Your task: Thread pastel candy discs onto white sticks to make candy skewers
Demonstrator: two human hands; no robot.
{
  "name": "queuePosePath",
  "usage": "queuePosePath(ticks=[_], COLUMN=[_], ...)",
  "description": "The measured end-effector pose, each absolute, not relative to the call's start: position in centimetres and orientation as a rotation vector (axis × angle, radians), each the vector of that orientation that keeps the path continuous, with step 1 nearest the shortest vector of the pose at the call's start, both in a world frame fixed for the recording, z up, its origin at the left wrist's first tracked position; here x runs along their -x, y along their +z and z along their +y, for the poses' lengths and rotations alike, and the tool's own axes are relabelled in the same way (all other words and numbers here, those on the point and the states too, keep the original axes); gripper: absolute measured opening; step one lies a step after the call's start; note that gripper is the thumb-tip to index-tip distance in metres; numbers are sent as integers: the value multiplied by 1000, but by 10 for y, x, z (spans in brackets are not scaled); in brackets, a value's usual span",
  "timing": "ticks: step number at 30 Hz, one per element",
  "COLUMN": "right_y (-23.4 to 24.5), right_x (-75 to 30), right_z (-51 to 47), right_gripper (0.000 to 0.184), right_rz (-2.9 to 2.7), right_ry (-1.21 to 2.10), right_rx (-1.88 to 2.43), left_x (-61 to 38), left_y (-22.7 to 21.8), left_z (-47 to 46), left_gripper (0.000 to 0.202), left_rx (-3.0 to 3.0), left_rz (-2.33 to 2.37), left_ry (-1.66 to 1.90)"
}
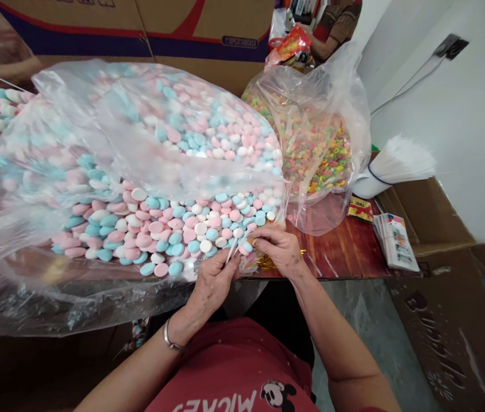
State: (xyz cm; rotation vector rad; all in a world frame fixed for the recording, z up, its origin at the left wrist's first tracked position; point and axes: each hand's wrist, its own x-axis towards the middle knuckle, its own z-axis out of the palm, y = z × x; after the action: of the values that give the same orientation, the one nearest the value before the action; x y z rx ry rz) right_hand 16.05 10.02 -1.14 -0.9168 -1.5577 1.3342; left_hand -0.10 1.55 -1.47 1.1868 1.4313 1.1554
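The left hand [215,279] pinches slim white sticks [231,248] just beside the pastel candies [189,234], long axes slanting forward and rightward; whether the right hand [280,250] grips anything, one cannot tell.

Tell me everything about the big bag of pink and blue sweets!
The big bag looks like thin, crinkly, clear plastic. It lies on the reddish table, open along the front, where pink, blue and white sweets lie uncovered. Loose folds drape across the rest. Its right side seems to touch a smaller bag.
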Motion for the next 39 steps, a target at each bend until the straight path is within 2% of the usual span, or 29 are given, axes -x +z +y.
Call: queuePosePath(ticks=[4,9,12,15,18,20,22,27,30,34,39], right_y=[-12,-11,-7,-1,1,0,-1,-2,-3,-4,-3], right_x=[-158,-157,-160,-163,-162,-162,-163,-158,-145,-131,-135], right_z=[92,90,104,125,142,147,148,144,138,130,134], right_gripper=[12,17,30,36,25,21,20,17,14,22,12], right_rz=[-1726,-1889,-1916,-1983,-2336,-2451,-2381,-2357,-2411,-2390,-2338], right_ry=[1215,1221,1242,904,483,371,386,660,572,463,543], right_rx=[855,845,922,1165,1326,1348,1306,1029,1172,1476,1524], left_x=[2,4,3,1,0,0,0,1,0,1,1], left_y=[-16,-22,-27,-28,-26,-25,-26,-29,-28,-27,-26], left_z=[15,13,13,14,15,16,17,18,18,18,19], left_gripper=[33,37,38,36,36,36,35,35,36,39,39], left_rx=[-1184,-1142,-1042,-892,-809,-777,-752,-753,-747,-759,-762], left_rz=[1424,1431,1418,1372,1339,1323,1296,1281,1294,1293,1309], left_ry=[1169,1178,1207,1242,1280,1309,1328,1332,1327,1295,1268])
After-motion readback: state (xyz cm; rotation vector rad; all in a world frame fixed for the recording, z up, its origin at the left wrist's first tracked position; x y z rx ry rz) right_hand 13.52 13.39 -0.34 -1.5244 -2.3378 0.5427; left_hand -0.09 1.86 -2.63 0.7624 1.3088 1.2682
